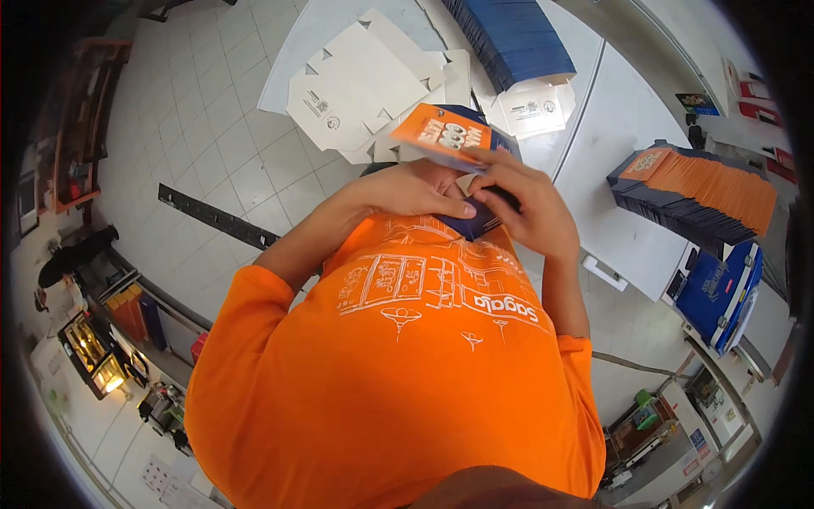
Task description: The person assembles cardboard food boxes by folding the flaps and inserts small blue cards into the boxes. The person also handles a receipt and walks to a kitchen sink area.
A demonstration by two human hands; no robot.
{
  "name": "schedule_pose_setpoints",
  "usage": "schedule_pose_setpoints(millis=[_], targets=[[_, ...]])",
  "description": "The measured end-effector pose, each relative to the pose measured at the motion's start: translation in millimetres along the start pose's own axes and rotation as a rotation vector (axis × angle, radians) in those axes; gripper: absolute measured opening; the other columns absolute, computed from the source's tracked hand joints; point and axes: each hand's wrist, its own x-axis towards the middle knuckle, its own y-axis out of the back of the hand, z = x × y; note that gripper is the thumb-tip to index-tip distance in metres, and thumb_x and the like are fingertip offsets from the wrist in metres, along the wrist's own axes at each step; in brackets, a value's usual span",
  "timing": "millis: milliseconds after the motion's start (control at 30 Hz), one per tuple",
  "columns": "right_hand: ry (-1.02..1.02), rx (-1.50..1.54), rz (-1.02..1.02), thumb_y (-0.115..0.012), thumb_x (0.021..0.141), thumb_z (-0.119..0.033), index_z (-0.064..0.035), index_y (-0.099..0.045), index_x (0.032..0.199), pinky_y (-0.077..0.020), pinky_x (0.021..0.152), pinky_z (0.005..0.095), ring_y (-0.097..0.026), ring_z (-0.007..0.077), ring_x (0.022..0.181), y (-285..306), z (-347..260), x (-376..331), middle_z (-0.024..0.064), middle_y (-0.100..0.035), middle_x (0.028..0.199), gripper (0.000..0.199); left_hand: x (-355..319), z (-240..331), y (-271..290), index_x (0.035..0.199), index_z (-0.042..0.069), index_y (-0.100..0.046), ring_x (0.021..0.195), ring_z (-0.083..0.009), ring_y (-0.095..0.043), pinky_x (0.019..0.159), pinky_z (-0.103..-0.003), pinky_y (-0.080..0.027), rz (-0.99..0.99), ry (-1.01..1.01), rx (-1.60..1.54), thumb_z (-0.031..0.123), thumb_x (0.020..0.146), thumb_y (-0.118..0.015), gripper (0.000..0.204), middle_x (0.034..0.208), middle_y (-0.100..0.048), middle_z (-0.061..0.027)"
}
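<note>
The carton (432,129), orange and navy outside, is held between both hands just in front of the shirt (398,390), its orange panel tilted up ahead of the left hand and slightly blurred. The left hand (414,188) grips it from the near left, thumb laid across the navy part and pointing toward the right hand; its other fingers are mostly hidden. The right hand (536,204) is curled on the opposite side, fingers bent over the panel's near edge; exactly where its thumb presses cannot be told. Ahead of the left hand, flat white blanks (360,81) overlap on the tabletop (623,136), with a blue stack (517,38) beyond the right hand. Well to the right of that hand stands an orange stack (708,191) of similar cartons, dark along its lower side. The held carton looks like thin printed board: probably very light, springy at its creases, stiff across the flat panels and perhaps a little slick. It should be best taken by opposite edges or close to a fold, with light fingertip pressure, since squeezing mid-panel could bow it and thin flaps could crease or tear.
</note>
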Motion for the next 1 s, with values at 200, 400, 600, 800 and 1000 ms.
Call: schedule_pose_setpoints(millis=[200, 400, 600, 800, 1000], targets=[[0.027, -0.062, 0.18, -0.066, 0.086, 0.0, -0.0023, -0.064, 0.098, -0.0525, 0.091, 0.0401, -0.064, 0.0387, 0.111, 1, 10, -32, 0.0181, -0.067, 0.124, 0.013, 16, -2, -18, 0.128, -0.001, -0.055, 0.077, -0.0024, -0.061, 0.068, -0.019, -0.047, -0.022, 0.081, -0.031, 0.01, 0.096, -0.067, 0.036, 0.09, -0.07, -0.0035], [0.001, -0.067, 0.322, -0.066, 0.087, 0.0, -0.0031, -0.066, 0.098, -0.0512, 0.091, 0.0364, -0.065, 0.0353, 0.112, 20, 15, -76, 0.0173, -0.066, 0.128, 0.011, 55, -15, -64, 0.119, -0.002, -0.06, 0.075, -0.003, -0.06, 0.066, -0.021, -0.048, -0.051, 0.108, -0.089, 0.011, 0.096, -0.067, 0.027, 0.086, -0.07, -0.0022], [-0.046, 0.0, 0.318, -0.062, 0.092, -0.005, -0.005, -0.067, 0.107, -0.0514, 0.092, 0.0382, -0.064, 0.0371, 0.112, 55, 34, -127, 0.0174, -0.065, 0.128, 0.016, 83, -12, -106, 0.118, -0.005, -0.061, 0.079, -0.0057, -0.064, 0.07, -0.021, -0.052, -0.063, 0.119, -0.102, 0.013, 0.096, -0.069, 0.029, 0.094, -0.072, -0.0051], [-0.057, 0.062, 0.213, -0.062, 0.091, -0.006, -0.0049, -0.064, 0.102, -0.0522, 0.087, 0.0391, -0.065, 0.0344, 0.099, 79, 52, -169, 0.0141, -0.067, 0.115, 0.011, 115, -13, -151, 0.111, -0.002, -0.063, 0.073, -0.0053, -0.062, 0.068, -0.02, -0.05, 0.013, 0.164, -0.18, 0.014, 0.096, -0.07, 0.024, 0.085, -0.069, -0.0007], [0.126, -0.002, 0.432, -0.064, 0.086, 0.002, -0.003, -0.062, 0.096, -0.0495, 0.091, 0.0367, -0.065, 0.0311, 0.103, 71, 62, -202, 0.0144, -0.068, 0.122, 0.012, 148, -37, -177, 0.101, 0.003, -0.063, 0.065, -0.0032, -0.052, 0.063, -0.018, -0.045, -0.031, 0.287, 0.243, 0.014, 0.095, -0.072, 0.015, 0.075, -0.06, 0.0052]])
